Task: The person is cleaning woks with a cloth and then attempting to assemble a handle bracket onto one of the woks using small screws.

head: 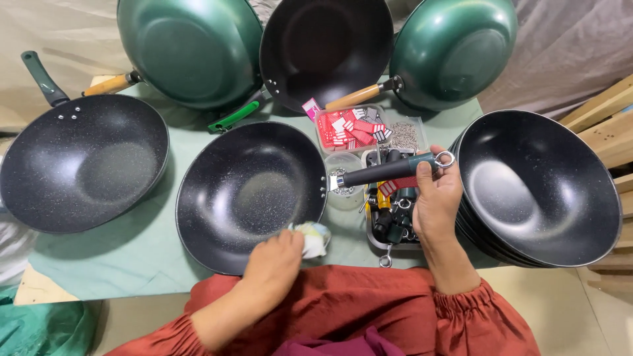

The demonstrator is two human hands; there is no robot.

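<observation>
Your left hand [275, 258] presses a crumpled cloth [312, 237] against the near rim of a black wok [247, 191] on the green-covered bench [132, 254]. Your right hand [436, 198] is clamped around the wok's dark handle [389, 171], which runs left to right, its ring end pointing right and slightly away. Just beyond lies a tray of small parts [359, 128]; a stack of black woks [537, 188] sits right, green woks [191, 49] farthest back.

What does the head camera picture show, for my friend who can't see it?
A person's right hand grips the handle of a black speckled pan while the left hand presses a crumpled cloth at its rim. More black and green pans surround it on a green-covered table.
</observation>
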